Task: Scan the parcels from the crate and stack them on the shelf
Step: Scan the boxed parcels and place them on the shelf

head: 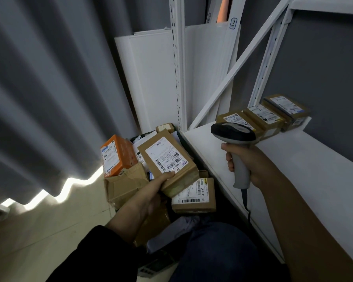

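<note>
My left hand [151,197] grips a brown cardboard parcel [167,159] by its near end, white barcode label facing up, held above the crate [183,143]. The dark crate on the floor holds several parcels, among them an orange box [116,154] and a labelled brown box [196,195]. My right hand [247,161] holds a grey barcode scanner [232,132] by its handle, head pointing left toward the held parcel. Three brown parcels [265,117] lie in a row on the white shelf [293,159].
White shelf uprights and a diagonal brace [232,72] rise behind the crate. White panels [151,78] lean against the wall. A grey curtain [39,88] hangs at the left. My knee in dark trousers [212,251] is below, and the scanner cable [246,202] hangs down.
</note>
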